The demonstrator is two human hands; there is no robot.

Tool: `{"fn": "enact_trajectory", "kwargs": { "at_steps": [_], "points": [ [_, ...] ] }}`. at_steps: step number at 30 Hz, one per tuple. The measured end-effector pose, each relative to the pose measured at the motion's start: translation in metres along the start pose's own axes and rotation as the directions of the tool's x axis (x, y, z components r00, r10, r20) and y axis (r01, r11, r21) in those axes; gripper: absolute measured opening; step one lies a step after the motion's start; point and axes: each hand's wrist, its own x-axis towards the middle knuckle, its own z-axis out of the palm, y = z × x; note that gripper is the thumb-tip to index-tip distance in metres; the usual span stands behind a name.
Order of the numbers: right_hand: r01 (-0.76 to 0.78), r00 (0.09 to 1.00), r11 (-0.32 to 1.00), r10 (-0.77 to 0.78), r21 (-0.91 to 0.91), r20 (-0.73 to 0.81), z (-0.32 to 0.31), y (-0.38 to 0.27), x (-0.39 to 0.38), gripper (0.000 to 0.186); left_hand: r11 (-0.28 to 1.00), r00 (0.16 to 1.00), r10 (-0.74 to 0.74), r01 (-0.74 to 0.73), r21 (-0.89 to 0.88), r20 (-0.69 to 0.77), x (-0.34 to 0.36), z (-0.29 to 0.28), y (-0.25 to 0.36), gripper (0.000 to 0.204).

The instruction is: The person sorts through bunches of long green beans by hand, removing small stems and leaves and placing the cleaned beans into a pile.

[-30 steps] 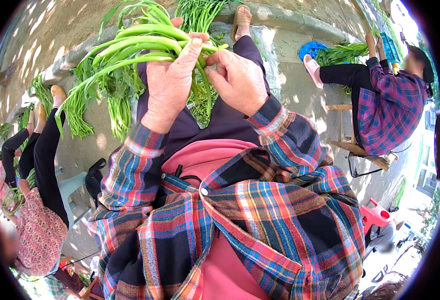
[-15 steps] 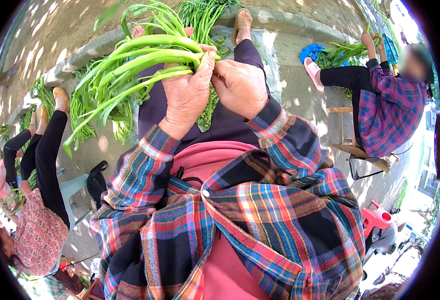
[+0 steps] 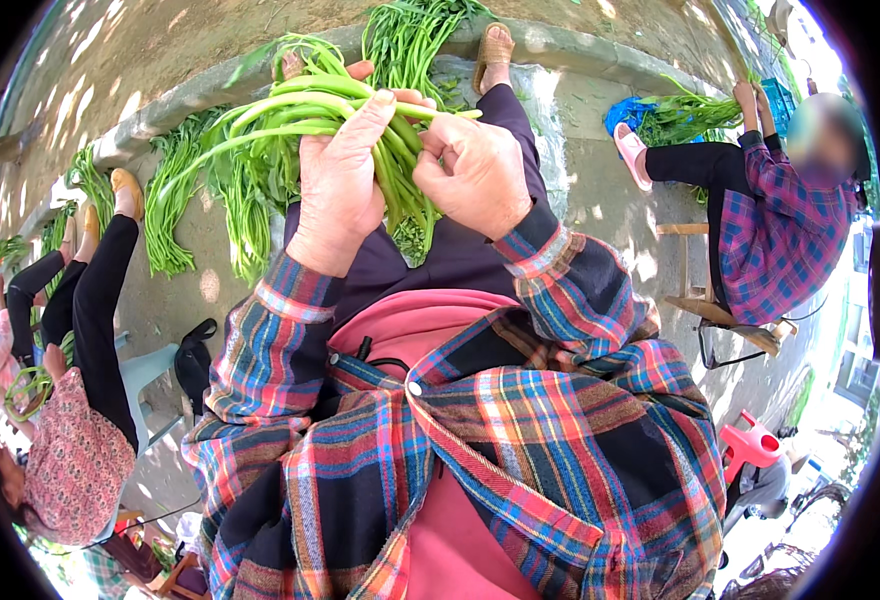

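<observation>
A bunch of long green leafy stems (image 3: 300, 108) is gripped in my left hand (image 3: 340, 190), its thumb pressed across the top and fingers wrapped beneath. Cut ends point right, and the leafy part droops to the left. Close by on the right, my right hand (image 3: 480, 178) is closed, with thumb and fingers curled together beside the stem ends. Whatever it may pinch is hidden by the fingers. More green stems (image 3: 405, 185) hang between the two hands above my dark trousers (image 3: 450, 245).
Bundles of greens lie on the ground at left (image 3: 170, 225) and beyond my feet (image 3: 410, 50), along a concrete curb (image 3: 600, 55). A person in a plaid shirt (image 3: 780, 245) sits right, handling greens. Another in a floral top (image 3: 85, 450) sits left. A red plastic stool (image 3: 753, 445) stands behind right.
My left hand has shifted slightly left, and the stems in it have turned and bunched closer, with more showing between the hands. My right hand has moved a little apart from the left.
</observation>
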Motion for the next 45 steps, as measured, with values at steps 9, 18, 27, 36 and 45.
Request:
{"fn": "enact_trajectory", "kwargs": {
  "at_steps": [9, 18, 27, 36, 45],
  "points": [
    [-0.235, 0.972, 0.963, 0.237, 0.128, 0.004, 0.005, 0.006, -0.004, 0.009, 0.998, 0.999, 0.041, -0.041, -0.047, 0.0, -0.003, -0.002, -0.009, 0.035],
    [-0.297, 0.95, 0.954, 0.299, 0.032, -0.085, 0.016, 0.048, -0.015, 0.012, 0.999, 0.999, 0.046, -0.045, 0.012, -0.03, -0.007, -0.002, -0.005, 0.037],
    [-0.383, 0.919, 0.909, 0.357, 0.164, 0.166, 0.014, 0.049, -0.034, 0.008, 0.998, 1.0, 0.015, -0.014, -0.055, 0.013, 0.007, -0.022, 0.016, 0.036],
    [-0.324, 0.944, 0.888, 0.285, 0.325, 0.164, -0.003, 0.032, -0.024, 0.01, 0.99, 0.978, 0.133, -0.137, -0.016, -0.16, 0.019, -0.04, -0.001, 0.036],
    [-0.079, 0.988, 0.992, 0.066, 0.094, 0.137, 0.002, 0.004, -0.006, 0.012, 0.914, 0.952, 0.301, -0.271, 0.302, -0.056, 0.012, -0.021, -0.027, 0.043]
  ]
}}
